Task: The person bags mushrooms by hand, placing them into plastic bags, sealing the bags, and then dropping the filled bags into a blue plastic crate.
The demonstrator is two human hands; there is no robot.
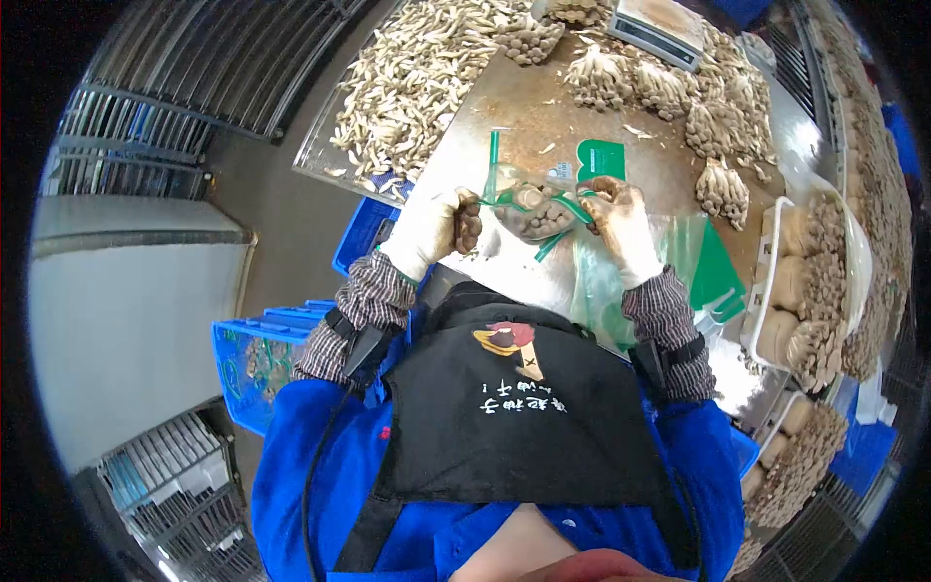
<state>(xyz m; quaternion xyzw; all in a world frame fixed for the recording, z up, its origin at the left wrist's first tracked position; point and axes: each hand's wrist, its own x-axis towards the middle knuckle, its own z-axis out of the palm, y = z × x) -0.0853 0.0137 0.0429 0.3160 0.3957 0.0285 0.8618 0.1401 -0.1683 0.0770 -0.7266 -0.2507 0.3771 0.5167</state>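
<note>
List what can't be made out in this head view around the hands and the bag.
- Bag of mushrooms: its count is too small and warped to tell.
- Left hand: fingertips curl out of sight, grip unclear.
- Right hand: glove hides the pinch.
- Scale: cut off by the top edge, display unreadable.
- Apron print: too small.

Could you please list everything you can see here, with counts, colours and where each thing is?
bag of mushrooms: one, clear with green print, between both hands
mushroom clusters: many, beige-brown, far side of table
trimmed stems: a heap, pale, on the table's far left
scale: one, grey, top edge
empty bags: a stack, clear and green, under the right hand
white tray: one, filled with mushrooms, right
blue crates: several, left of table
left hand: gloved, gripping bag edge
right hand: gloved, gripping bag edge
</note>
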